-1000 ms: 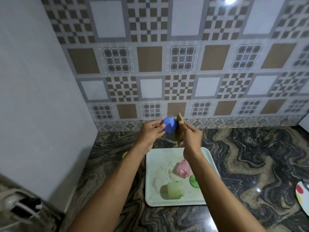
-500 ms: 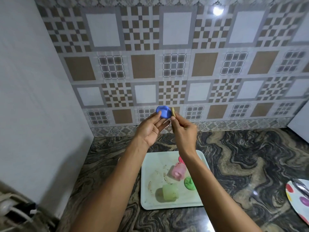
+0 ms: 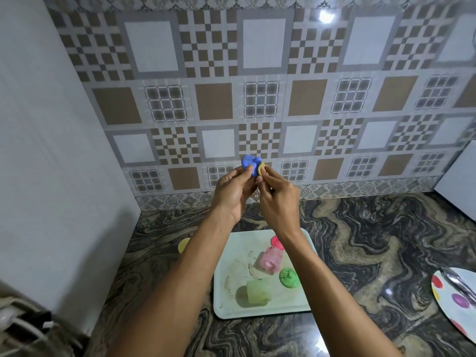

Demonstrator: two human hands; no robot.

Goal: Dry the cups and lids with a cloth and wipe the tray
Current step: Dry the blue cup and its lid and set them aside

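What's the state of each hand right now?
Left hand: closed, holding the blue lid in its fingertips.
Right hand: closed, pinching the tan cloth at the lid's edge.

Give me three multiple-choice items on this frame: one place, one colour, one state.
1. Where is the green lid? A. in a sink B. on the tray C. on a shelf
2. What colour is what the left hand holds? A. pink B. yellow C. blue
3. How is the tray's surface? A. smeared with brown marks B. spotless C. covered in foam
1 B, it lies beside the pink cup there; 2 C, a blue lid, with the right hand pinching the cloth; 3 A, streaks show on its bare left half.
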